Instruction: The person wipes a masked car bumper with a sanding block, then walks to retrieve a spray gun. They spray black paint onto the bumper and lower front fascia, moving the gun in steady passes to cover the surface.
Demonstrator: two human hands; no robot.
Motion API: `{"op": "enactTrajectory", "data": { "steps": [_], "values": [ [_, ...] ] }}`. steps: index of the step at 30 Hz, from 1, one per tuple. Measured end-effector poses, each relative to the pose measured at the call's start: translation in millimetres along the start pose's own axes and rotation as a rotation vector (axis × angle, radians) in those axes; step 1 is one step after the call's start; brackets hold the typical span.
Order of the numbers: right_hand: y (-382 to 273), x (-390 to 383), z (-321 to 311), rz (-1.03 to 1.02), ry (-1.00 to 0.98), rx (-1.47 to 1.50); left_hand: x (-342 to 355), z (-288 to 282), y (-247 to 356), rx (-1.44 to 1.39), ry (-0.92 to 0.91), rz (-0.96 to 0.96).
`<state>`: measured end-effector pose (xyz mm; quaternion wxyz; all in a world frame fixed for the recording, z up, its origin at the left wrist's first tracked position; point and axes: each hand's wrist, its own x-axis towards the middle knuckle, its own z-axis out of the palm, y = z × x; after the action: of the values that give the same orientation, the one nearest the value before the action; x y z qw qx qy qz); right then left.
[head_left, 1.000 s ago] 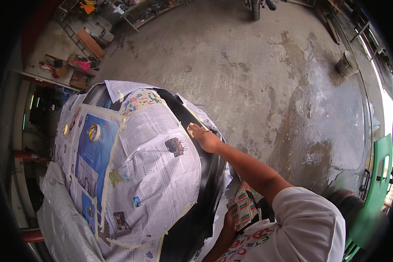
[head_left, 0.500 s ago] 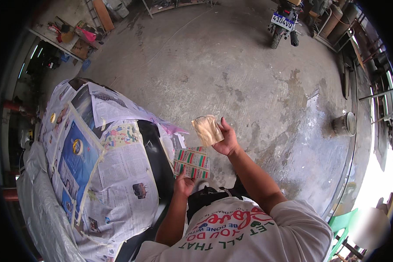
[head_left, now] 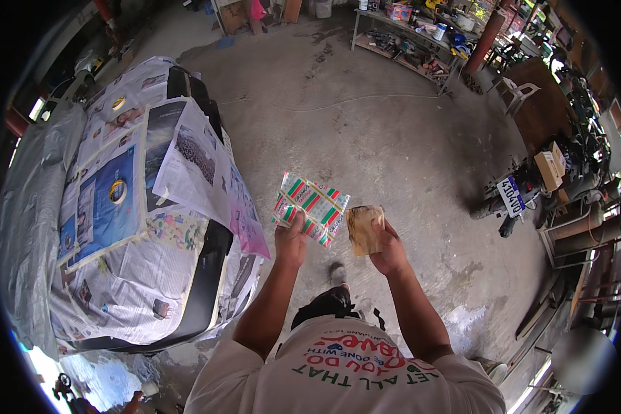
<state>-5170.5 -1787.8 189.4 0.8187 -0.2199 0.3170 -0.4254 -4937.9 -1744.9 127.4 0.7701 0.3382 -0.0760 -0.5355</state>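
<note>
My left hand [head_left: 291, 241] holds a sheet of flat, red, green and white striped packets [head_left: 312, 200], gripped at its lower left. Beside it on the right, my right hand [head_left: 386, 245] pinches a worn tan pad [head_left: 362, 231], thumb on top. Both are held out over the concrete floor [head_left: 365, 145]. To the left stands a car body [head_left: 214, 265] masked with newspaper [head_left: 124, 303] and tape, its black painted strips showing. Two yellow tape rolls [head_left: 117, 192] rest on the paper.
Grey plastic sheeting [head_left: 31, 193] drapes the car's far left. A cluttered metal workbench [head_left: 407, 45] stands at the back. On the right are a motorcycle [head_left: 493, 205], a cardboard box [head_left: 549, 169], a white plastic chair [head_left: 519, 90] and metal racks with pipes [head_left: 579, 234].
My right hand left the car's black strip with the pad. I have turned rightward from the car, and both hands are now raised side by side, the packets more fully in view.
</note>
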Motion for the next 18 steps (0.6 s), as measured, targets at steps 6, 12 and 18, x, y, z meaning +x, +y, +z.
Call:
{"op": "enactTrajectory", "data": {
  "steps": [6,12,18],
  "values": [
    [-87,119,-15,-0.231,-0.020,-0.333,102,105,-68,0.012,-0.153,-0.186],
    [-140,203,-25,-0.449,-0.121,-0.749,150,138,-149,0.709,0.546,-0.091],
    [-156,277,-67,0.015,-0.582,-1.083,108,188,-186,0.884,0.364,0.381]
  ]
}}
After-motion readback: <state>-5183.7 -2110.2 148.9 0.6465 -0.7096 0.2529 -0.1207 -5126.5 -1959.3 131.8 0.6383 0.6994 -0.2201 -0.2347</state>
